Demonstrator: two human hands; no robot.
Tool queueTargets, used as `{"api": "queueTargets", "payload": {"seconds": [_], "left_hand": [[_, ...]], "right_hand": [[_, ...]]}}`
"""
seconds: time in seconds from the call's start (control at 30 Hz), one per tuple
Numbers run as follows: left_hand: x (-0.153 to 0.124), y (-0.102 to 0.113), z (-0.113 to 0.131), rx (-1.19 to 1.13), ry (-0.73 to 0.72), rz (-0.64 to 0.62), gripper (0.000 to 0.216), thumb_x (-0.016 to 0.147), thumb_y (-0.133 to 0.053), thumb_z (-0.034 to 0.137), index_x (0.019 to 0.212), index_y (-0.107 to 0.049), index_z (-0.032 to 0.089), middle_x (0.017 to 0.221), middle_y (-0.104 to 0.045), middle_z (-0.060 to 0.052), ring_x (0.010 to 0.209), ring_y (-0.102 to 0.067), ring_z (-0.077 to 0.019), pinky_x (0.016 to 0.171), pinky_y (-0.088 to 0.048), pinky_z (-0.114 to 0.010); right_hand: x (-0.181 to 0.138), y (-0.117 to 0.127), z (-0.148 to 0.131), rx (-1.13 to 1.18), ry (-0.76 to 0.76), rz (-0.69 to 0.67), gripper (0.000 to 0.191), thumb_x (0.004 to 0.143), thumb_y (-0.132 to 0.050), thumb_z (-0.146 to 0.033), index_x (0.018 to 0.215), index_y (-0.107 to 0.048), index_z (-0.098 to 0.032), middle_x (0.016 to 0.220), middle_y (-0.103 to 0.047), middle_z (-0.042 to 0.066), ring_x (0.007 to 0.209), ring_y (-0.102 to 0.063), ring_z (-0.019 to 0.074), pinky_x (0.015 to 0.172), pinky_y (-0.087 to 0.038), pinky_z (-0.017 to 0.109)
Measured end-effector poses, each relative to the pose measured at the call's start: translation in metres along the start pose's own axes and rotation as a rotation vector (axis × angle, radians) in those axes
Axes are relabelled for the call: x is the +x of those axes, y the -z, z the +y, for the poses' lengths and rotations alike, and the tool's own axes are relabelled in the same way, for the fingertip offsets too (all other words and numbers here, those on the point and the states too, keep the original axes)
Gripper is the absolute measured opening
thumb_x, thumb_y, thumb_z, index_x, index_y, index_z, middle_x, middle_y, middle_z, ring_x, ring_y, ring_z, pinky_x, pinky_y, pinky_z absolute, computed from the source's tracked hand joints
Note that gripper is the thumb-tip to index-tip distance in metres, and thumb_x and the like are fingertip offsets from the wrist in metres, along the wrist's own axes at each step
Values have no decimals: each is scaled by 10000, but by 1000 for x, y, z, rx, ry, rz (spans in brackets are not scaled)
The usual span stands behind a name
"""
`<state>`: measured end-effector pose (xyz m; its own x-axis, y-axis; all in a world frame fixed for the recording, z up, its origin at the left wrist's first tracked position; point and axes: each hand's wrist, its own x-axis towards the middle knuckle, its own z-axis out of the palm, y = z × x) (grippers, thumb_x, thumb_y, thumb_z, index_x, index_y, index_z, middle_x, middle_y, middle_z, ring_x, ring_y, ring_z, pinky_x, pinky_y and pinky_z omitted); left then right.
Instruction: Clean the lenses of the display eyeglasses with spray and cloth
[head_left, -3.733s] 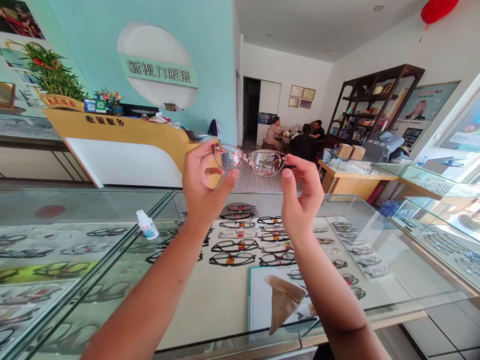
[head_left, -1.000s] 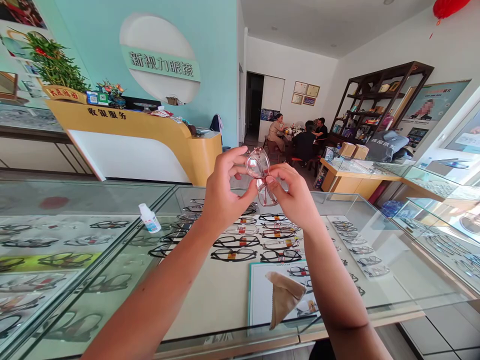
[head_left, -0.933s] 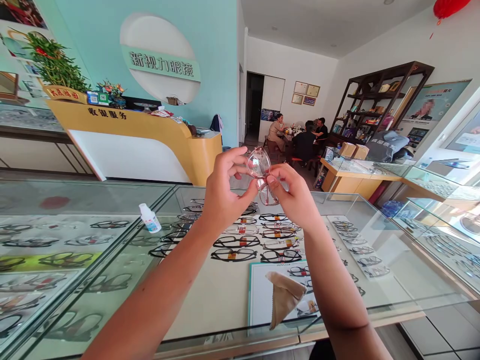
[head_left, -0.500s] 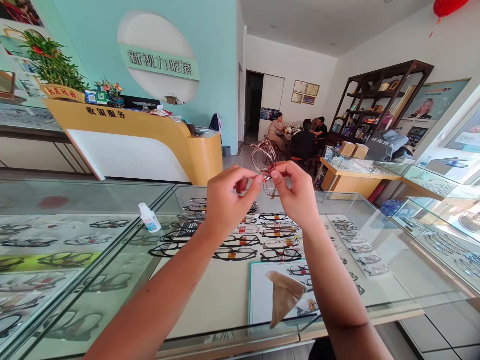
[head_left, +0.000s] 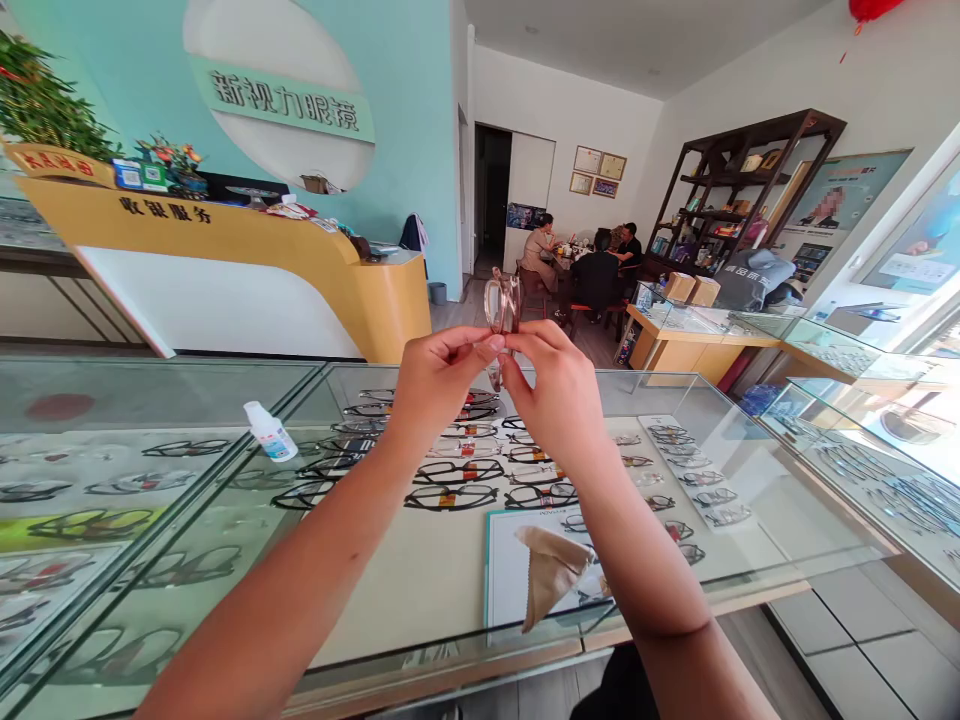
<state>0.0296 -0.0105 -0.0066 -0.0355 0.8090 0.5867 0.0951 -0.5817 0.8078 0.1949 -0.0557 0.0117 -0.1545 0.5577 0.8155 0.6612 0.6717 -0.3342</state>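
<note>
A pair of eyeglasses (head_left: pixel 501 300) with a thin pinkish frame is held up above the glass display case (head_left: pixel 390 600), turned nearly edge-on. My left hand (head_left: pixel 439 385) pinches it from the left with thumb and forefinger. From the other side, my right hand (head_left: pixel 559 390) grips it too, fingertips close to those of the left. Part of the frame is hidden behind the fingers. On the glass top below lies a tan cleaning cloth (head_left: pixel 553 575). A small white bottle (head_left: pixel 271 433) stands to the left of my forearms.
Rows of eyeglasses (head_left: pixel 454 497) show in the case beneath my hands. A yellow and white cashier counter (head_left: pixel 390 310) is at the back left. Several people (head_left: pixel 592 270) sit at a far table, and another person (head_left: pixel 754 280) bends over the cases on the right.
The eyeglasses have turned from a slanted, wider view to nearly edge-on. My right hand has rotated, its back now facing me more. The whole view has shifted, with things appearing farther left.
</note>
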Motion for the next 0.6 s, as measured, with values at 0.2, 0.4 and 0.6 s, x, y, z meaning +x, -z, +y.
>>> {"api": "queueTargets", "payload": {"seconds": [0.2,0.4,0.6], "left_hand": [[3,-1,-8,171,-82,-76,429,938,-767,598,1037,-897,201,700,-659,-21,639,-488,-149,593,-367,-280],[-4,-20,-34,365,-85,-276,422,1003,-684,529,1168,-875,191,611,-523,28,597,-404,-141,602,-281,-292],[-12,-42,-52,668,-13,-400,424,1044,-612,470,1264,-856,202,727,-698,-26,647,-543,-178,660,-338,-314]], "right_hand": [[-11,17,47,426,-89,-34,238,1034,-682,-352,830,-647,-235,869,-687,4,813,-636,163,743,-513,305],[-78,11,172,304,-570,233,371,861,-687,-365,663,-392,-257,635,-371,-75,635,-327,122,630,-303,302],[-112,-2,228,286,-801,357,275,840,-576,-367,703,-355,-276,635,-321,-83,636,-300,132,594,-313,294]]}}
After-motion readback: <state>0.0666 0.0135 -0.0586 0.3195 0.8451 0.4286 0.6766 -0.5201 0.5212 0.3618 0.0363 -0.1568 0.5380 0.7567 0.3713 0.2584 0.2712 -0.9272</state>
